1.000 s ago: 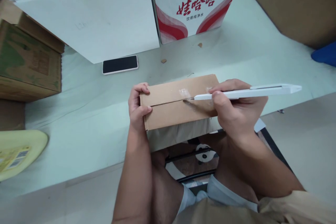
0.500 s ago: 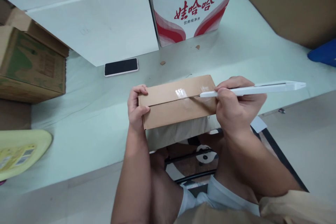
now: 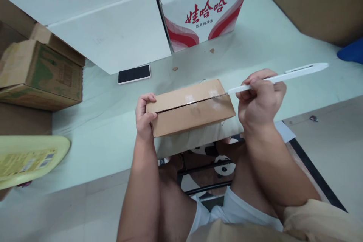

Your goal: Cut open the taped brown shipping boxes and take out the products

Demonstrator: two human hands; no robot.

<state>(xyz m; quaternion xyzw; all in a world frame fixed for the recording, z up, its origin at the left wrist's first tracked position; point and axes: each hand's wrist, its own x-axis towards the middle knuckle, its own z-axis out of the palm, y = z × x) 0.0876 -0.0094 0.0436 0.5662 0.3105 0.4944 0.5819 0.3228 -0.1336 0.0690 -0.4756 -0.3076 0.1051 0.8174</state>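
A small brown cardboard box (image 3: 195, 115) is held at its left end by my left hand (image 3: 145, 117), thumb and fingers around the corner. Clear tape lies across the seam between its two top flaps, and a dark gap now runs along that seam. My right hand (image 3: 261, 96) is closed around a white utility knife (image 3: 300, 71). The knife's front end points left and sits at the right end of the seam; whether the blade touches the cardboard I cannot tell.
Behind the box lies a phone (image 3: 134, 74), near white cartons (image 3: 113, 34) and a red-and-white carton (image 3: 204, 19). At left are a brown carton (image 3: 53, 72) and a yellow bottle (image 3: 31, 160). A large brown carton (image 3: 314, 3) and a blue object (image 3: 351, 51) are at right.
My right hand has drawn the knife rightward along the seam to the box's right end. The seam gap has become wider and darker. My left hand still grips the box.
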